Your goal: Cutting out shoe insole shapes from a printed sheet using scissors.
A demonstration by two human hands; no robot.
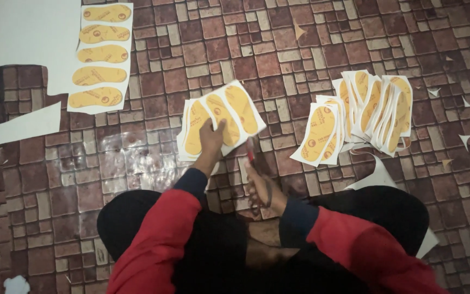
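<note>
Right hand (263, 190): closed around red-handled scissors (251, 158), just in front of the knees; the blades point up toward the sheet and are mostly blurred.
Left hand (211, 137): pinches the near edge of a sheet (229, 111) printed with yellow insole shapes, thumb on top, fingers underneath, lifting it slightly off the floor (137, 163).
Sheet: white card or thick paper with three insole prints, tilted; more sheets lie under it in a loose stack.
Handling: it looks light, thin and bendable, likely to flop if gripped by one corner; a hold on the white margin near the cut line seems best, keeping it taut and clear of the blades. The surface may be glossy and a bit slippery.
Cut pile (363, 109): to the right, single and paired insole pieces fanned out, overlapping, with white offcuts beside them.
Far strip (100, 57): at upper left, an uncut strip of five insoles lying flat, well apart from both hands.
</note>
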